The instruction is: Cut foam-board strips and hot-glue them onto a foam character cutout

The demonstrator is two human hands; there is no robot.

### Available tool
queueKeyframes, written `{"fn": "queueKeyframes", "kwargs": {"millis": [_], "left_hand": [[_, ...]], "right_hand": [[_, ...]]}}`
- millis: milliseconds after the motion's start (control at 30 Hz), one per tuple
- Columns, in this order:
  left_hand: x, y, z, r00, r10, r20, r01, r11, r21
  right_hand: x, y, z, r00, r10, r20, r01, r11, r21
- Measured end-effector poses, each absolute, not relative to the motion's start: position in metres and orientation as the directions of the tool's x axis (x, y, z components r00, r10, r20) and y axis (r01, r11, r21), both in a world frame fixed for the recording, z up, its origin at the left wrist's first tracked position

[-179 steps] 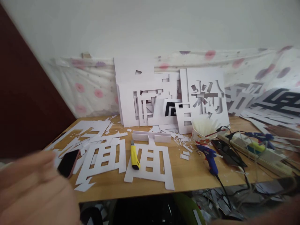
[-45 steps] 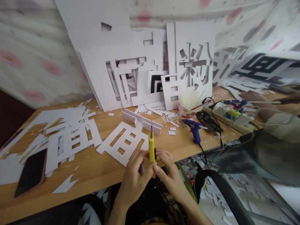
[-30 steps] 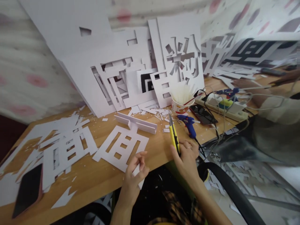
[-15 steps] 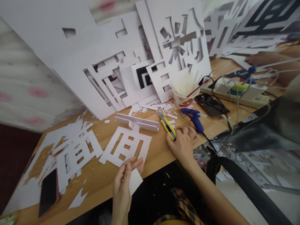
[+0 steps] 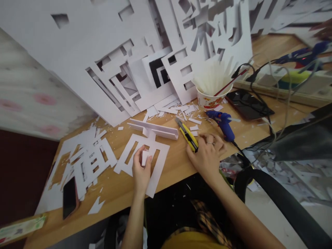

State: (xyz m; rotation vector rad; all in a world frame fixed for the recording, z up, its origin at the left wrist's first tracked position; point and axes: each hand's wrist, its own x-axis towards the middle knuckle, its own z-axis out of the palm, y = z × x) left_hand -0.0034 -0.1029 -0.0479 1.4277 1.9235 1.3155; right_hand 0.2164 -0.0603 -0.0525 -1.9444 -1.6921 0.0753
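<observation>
My left hand (image 5: 141,171) is closed on a small white board piece (image 5: 145,157), pinched between thumb and fingers. It is over a white cut-out character panel (image 5: 158,173) with slots, whose lower middle it hides. A long folded white strip (image 5: 163,130) lies at the panel's top end. My right hand (image 5: 207,154) rests on the table, its thumb and fingers closed around the rear end of a yellow-and-black utility knife (image 5: 187,134). The knife lies with its blade end pointing away from me. Beside that hand lies a blue glue gun (image 5: 223,123).
Large cut-out white boards (image 5: 77,52) lean at the back. A paper cup (image 5: 211,100) holds glue sticks. Phones lie at right (image 5: 249,103) and left (image 5: 70,199). Cut-out sheets (image 5: 89,160) and scraps cover the left. Cables and a power strip (image 5: 287,90) run right; another person's hand (image 5: 323,30) is beyond.
My left hand has moved forward with the white piece, from the table's front edge to over the cut-out panel. My right hand stays at the knife. The view has tilted down.
</observation>
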Motion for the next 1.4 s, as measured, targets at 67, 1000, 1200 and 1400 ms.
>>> {"fn": "queueKeyframes", "kwargs": {"millis": [67,1000,1200,1400], "left_hand": [[-0.007,-0.111,-0.048,-0.415,0.894,0.167,0.48,0.059,0.875],[0.014,-0.031,-0.036,-0.515,0.745,0.425,0.687,0.061,0.725],[0.016,-0.031,-0.039,-0.506,0.746,0.433,0.702,0.065,0.709],[0.015,-0.034,-0.042,-0.551,0.741,0.385,0.667,0.114,0.737]], "right_hand": [[0.217,-0.06,-0.053,0.19,0.933,0.304,0.901,-0.043,-0.433],[0.221,-0.06,-0.053,0.157,0.932,0.327,0.889,0.01,-0.457],[0.222,-0.059,-0.054,0.143,0.938,0.316,0.895,0.014,-0.445],[0.223,-0.06,-0.056,0.132,0.936,0.325,0.904,0.021,-0.427]]}}
